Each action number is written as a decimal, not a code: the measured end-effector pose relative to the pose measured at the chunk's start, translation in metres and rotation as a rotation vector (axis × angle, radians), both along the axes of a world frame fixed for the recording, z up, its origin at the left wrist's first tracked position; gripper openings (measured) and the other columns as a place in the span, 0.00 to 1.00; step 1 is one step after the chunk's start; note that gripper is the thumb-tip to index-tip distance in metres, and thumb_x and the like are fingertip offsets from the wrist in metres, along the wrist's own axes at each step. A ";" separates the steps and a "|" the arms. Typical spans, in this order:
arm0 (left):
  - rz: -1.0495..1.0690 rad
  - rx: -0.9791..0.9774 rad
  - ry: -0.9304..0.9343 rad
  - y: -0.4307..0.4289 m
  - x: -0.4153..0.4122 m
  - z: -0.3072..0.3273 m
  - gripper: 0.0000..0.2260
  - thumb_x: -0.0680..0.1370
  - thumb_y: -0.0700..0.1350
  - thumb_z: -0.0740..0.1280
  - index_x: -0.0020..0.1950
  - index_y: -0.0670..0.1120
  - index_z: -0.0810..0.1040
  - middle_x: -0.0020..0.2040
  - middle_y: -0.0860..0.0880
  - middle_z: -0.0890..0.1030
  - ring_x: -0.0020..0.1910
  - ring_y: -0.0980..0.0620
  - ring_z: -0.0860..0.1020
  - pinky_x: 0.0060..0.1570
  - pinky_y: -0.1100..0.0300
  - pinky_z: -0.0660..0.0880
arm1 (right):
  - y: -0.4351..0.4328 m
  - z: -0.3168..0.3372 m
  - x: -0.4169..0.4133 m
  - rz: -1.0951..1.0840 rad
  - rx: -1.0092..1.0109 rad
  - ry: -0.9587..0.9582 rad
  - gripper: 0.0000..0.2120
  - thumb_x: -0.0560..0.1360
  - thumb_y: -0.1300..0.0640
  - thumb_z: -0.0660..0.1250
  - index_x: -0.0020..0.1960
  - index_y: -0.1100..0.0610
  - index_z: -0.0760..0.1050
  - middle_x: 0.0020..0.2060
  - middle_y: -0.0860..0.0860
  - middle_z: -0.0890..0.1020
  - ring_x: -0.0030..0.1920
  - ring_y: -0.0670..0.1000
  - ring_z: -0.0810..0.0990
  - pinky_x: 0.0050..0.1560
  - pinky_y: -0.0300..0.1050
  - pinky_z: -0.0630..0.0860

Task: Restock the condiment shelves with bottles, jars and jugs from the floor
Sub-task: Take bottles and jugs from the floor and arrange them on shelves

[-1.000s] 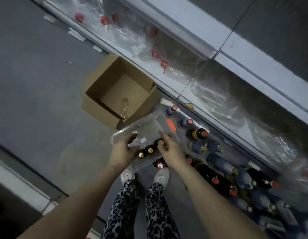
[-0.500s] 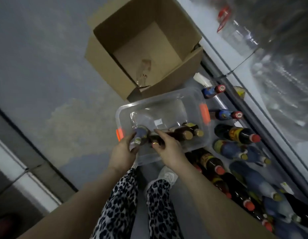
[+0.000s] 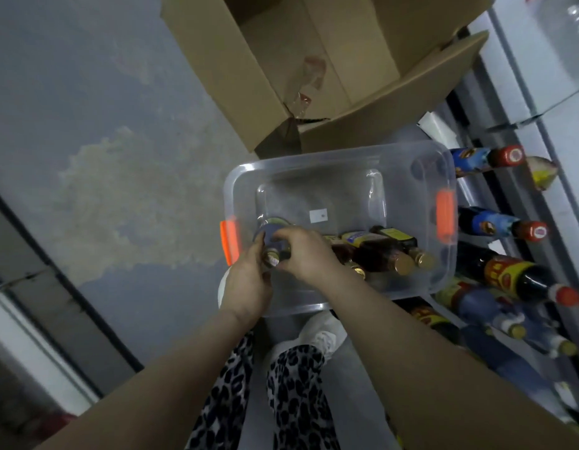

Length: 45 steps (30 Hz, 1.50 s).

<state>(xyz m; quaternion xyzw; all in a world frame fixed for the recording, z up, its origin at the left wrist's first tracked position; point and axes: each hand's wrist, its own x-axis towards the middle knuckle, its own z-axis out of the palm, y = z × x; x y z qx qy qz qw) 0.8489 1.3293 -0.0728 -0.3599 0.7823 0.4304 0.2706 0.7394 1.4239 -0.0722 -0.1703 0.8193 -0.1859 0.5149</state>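
My left grip (image 3: 249, 282) and my right grip (image 3: 302, 251) meet at the left end of the clear tub (image 3: 330, 193), just below the middle of the frame; both are clamped on one small bottle (image 3: 271, 254) with a gold cap, the left closing on it from the near side, the right curled over it from above; the bottle is tilted, cap toward me, its body reaching down into the tub's lower left corner, beside an orange handle (image 3: 229, 241); to its right a few brown bottles (image 3: 379, 251) with gold caps lie on their sides in the tub, touching one another; the tub sits on the grey floor (image 3: 119, 157), just below an open cardboard box (image 3: 314, 60) at the top of the frame; along the right edge, red-capped bottles (image 3: 508, 277) lie on the floor beside the tub.
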 end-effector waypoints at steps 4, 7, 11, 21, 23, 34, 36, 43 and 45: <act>0.002 0.020 0.047 0.000 0.006 -0.005 0.33 0.75 0.30 0.64 0.77 0.52 0.65 0.66 0.48 0.77 0.61 0.43 0.78 0.59 0.45 0.75 | -0.007 -0.014 0.002 0.089 -0.036 -0.058 0.26 0.66 0.59 0.80 0.62 0.53 0.79 0.55 0.54 0.82 0.56 0.58 0.80 0.53 0.47 0.76; -0.031 -0.006 0.060 0.000 0.006 -0.005 0.33 0.75 0.30 0.64 0.77 0.51 0.65 0.67 0.47 0.77 0.61 0.42 0.78 0.58 0.44 0.75 | -0.007 -0.020 0.001 0.102 -0.086 -0.055 0.23 0.65 0.59 0.80 0.58 0.55 0.79 0.53 0.53 0.82 0.54 0.57 0.80 0.49 0.45 0.74; -0.084 -0.023 0.069 -0.002 -0.002 -0.010 0.33 0.73 0.29 0.63 0.77 0.47 0.64 0.71 0.45 0.73 0.64 0.40 0.76 0.61 0.44 0.74 | 0.001 -0.023 -0.009 0.011 -0.136 -0.034 0.21 0.70 0.57 0.77 0.62 0.54 0.78 0.57 0.54 0.83 0.58 0.57 0.79 0.52 0.45 0.73; -0.060 0.088 0.068 -0.006 -0.056 -0.051 0.35 0.75 0.32 0.67 0.79 0.46 0.58 0.73 0.43 0.71 0.69 0.41 0.71 0.61 0.69 0.61 | 0.032 -0.054 -0.052 -0.466 -0.110 -0.002 0.19 0.79 0.49 0.69 0.67 0.55 0.74 0.62 0.54 0.80 0.63 0.56 0.77 0.66 0.56 0.73; -0.070 0.115 0.056 -0.008 -0.062 -0.058 0.35 0.76 0.34 0.68 0.79 0.45 0.57 0.73 0.42 0.70 0.70 0.42 0.71 0.63 0.66 0.62 | 0.036 -0.055 -0.055 -0.479 -0.134 0.013 0.18 0.79 0.49 0.68 0.66 0.53 0.74 0.61 0.52 0.80 0.63 0.55 0.76 0.65 0.57 0.74; -0.104 0.257 0.087 -0.012 -0.087 -0.004 0.42 0.69 0.36 0.78 0.78 0.47 0.59 0.63 0.55 0.69 0.64 0.55 0.68 0.55 0.76 0.63 | 0.070 0.024 -0.088 -0.694 -0.432 0.055 0.08 0.74 0.50 0.72 0.52 0.46 0.78 0.49 0.48 0.84 0.55 0.49 0.83 0.56 0.47 0.78; -0.157 0.250 0.123 -0.015 -0.094 0.018 0.46 0.65 0.39 0.81 0.77 0.48 0.60 0.61 0.57 0.69 0.61 0.58 0.67 0.50 0.84 0.61 | 0.070 0.049 -0.092 -0.721 -0.465 0.036 0.08 0.73 0.49 0.73 0.51 0.47 0.79 0.48 0.48 0.85 0.53 0.49 0.83 0.55 0.46 0.79; -0.164 0.306 0.133 -0.015 -0.101 0.116 0.45 0.61 0.42 0.83 0.73 0.52 0.63 0.56 0.60 0.74 0.52 0.64 0.75 0.49 0.77 0.67 | 0.062 0.144 -0.085 -0.846 -0.584 0.061 0.11 0.71 0.50 0.76 0.51 0.47 0.79 0.46 0.45 0.84 0.49 0.44 0.82 0.49 0.39 0.76; -0.110 0.373 0.139 -0.011 -0.100 0.144 0.42 0.61 0.39 0.83 0.69 0.54 0.65 0.54 0.63 0.76 0.49 0.71 0.77 0.45 0.80 0.69 | 0.059 0.170 -0.077 -0.885 -0.562 0.090 0.22 0.65 0.43 0.77 0.56 0.42 0.75 0.51 0.42 0.83 0.53 0.43 0.81 0.50 0.36 0.77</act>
